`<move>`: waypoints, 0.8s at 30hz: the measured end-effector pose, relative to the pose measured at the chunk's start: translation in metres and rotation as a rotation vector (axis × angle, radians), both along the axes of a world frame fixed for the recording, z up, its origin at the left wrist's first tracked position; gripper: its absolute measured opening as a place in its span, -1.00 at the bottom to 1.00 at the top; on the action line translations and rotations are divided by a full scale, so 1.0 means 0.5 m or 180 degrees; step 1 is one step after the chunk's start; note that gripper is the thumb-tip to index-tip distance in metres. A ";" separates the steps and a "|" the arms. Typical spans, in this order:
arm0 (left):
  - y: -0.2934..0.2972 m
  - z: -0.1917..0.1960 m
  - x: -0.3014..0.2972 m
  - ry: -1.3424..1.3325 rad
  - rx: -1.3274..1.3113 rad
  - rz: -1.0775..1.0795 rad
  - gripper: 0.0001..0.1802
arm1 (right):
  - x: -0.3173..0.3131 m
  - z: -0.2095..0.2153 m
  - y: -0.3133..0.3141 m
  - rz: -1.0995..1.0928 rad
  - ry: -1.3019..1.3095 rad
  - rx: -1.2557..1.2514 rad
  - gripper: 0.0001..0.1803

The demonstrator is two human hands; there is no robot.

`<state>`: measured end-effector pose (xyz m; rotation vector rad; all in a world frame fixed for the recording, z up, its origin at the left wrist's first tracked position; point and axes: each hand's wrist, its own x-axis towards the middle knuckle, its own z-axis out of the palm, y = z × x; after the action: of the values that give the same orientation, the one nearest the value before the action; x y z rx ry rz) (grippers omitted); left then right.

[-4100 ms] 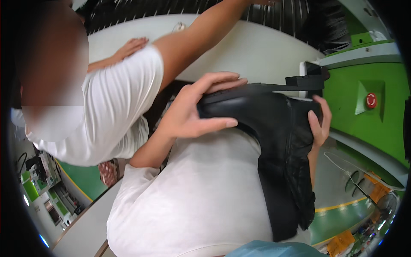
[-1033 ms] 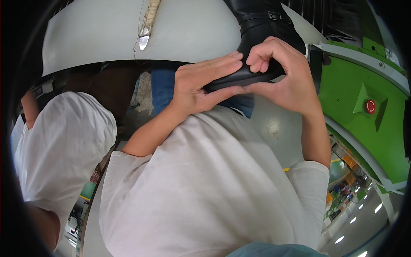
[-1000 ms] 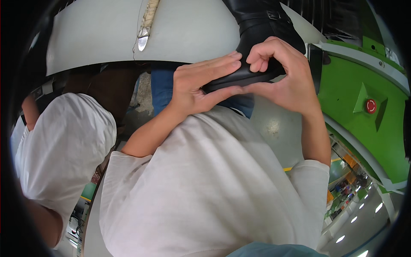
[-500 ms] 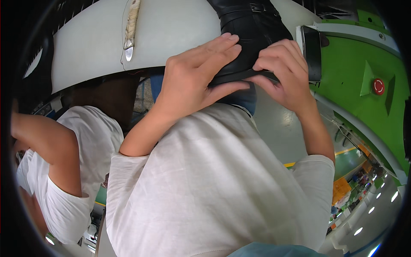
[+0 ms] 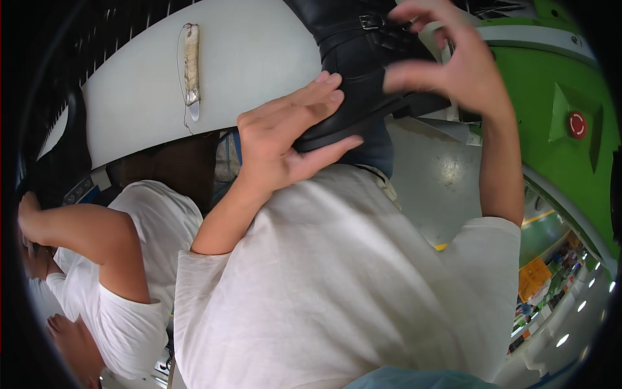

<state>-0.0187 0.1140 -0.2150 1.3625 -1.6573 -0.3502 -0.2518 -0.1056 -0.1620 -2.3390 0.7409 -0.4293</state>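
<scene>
A black leather boot (image 5: 359, 91), with a strap and buckle at the ankle, lies at the front edge of the white table. Its toe points down-left toward me and its heel sits to the right. My left hand (image 5: 278, 133) holds the toe end, fingers flat over the upper and thumb beneath the sole. Raised beside the buckle, my right hand (image 5: 457, 61) curves with thumb and fingers apart, slightly blurred; nothing shows between them. Part of the boot's heel side is behind that hand.
A short knife (image 5: 192, 71) with a wrapped handle and loose thread lies on the white table (image 5: 259, 52). On the right stands a green machine (image 5: 544, 91) with a red button (image 5: 577, 124). Another person (image 5: 123, 259) in white works close on my left.
My right hand has let go of the boot's sole edge and risen away toward the buckle. My left hand still holds the boot, whose heel now shows more.
</scene>
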 end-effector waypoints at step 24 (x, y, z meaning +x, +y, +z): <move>-0.110 0.430 -0.021 -0.3046 -0.0266 0.0084 0.03 | -0.062 0.242 0.059 0.0366 -0.1545 -0.0440 -0.35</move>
<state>-0.0291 0.0589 -0.0001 1.5945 -2.3624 0.4715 -0.2828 -0.0759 -0.0413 -2.2514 0.3513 -0.9766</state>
